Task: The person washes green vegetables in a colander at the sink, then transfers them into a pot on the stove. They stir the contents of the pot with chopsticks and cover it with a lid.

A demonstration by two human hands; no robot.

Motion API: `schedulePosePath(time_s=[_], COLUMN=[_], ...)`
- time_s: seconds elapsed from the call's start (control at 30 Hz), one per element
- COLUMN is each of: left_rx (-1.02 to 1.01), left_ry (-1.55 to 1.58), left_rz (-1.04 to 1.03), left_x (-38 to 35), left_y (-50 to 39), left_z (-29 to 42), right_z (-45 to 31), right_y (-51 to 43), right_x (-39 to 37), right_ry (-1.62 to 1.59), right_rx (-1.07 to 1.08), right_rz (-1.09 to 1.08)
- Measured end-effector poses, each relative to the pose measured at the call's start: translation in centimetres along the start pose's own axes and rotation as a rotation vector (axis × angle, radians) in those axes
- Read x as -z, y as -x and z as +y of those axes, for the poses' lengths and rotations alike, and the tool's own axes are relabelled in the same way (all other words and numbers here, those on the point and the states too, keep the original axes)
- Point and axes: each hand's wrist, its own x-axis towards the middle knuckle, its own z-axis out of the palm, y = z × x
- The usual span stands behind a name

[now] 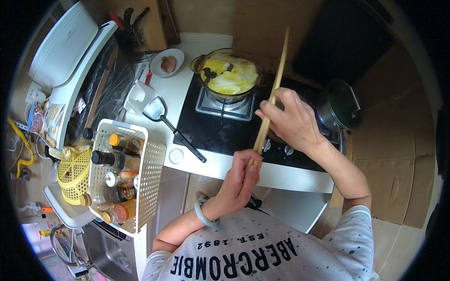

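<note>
Long wooden cooking chopsticks (281, 66) slant across the front of the stove, held together as one bundle. My right hand (293, 121) grips them around the middle. Pinched in the fingers of my left hand (240, 179) are their near ends, close to the counter's front edge. The far tips rise past a glass pot (200, 66), to its right, and do not touch it. Inside that pot lie pale yellow-green cabbage leaves (230, 75) with some dark pieces, perhaps wood ear fungus. The pot stands on the left burner (225, 109) of a black gas cooktop (207, 130).
A lidded dark pot (342, 105) stands at the right over a blue flame. Left of the cooktop are a spatula (175, 130), a white bowl (156, 68) with a piece of meat, and a white basket (151, 182) of seasoning bottles. A sink (109, 251) is lower left.
</note>
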Motion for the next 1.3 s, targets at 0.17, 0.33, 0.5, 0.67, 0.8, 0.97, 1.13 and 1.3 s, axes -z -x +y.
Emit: schedulePosePath(time_s=[0.17,0.33,0.5,0.67,0.8,0.97,1.13,1.3], left_rx=[-0.153,-0.06,0.097,0.133,0.163,0.148,0.145,0.152], left_ry=[0.078,-0.076,-0.129,-0.132,-0.142,-0.163,-0.178,-0.182], left_rz=[-0.137,0.011,0.225,0.354,0.388,0.398,0.401,0.41], left_x=[0.8,3.6,5.4,6.6,7.0,7.0,7.1,7.4], left_y=[0.8,2.8,5.9,7.7,8.3,8.2,8.1,8.4], left_z=[0.0,-1.5,-3.4,-4.8,-5.0,-5.1,-5.3,-5.5], right_z=[2.6,7.0,9.1,8.4,9.1,8.6,7.6,9.1], right_y=[-1.3,-1.4,-0.7,-0.8,-1.4,-2.1,-2.3,-2.9], right_x=[-0.3,-1.3,-3.9,-6.4,-6.1,-7.6,-8.8,-8.1], right_ry=[-0.15,-1.037,-1.158,-1.046,-0.948,-1.05,-0.99,-1.064], right_rx=[-0.101,-0.706,-0.794,-0.688,-0.676,-0.64,-0.681,-0.714], right_rz=[0.086,0.054,-0.138,-0.317,-0.198,-0.194,-0.22,-0.023])
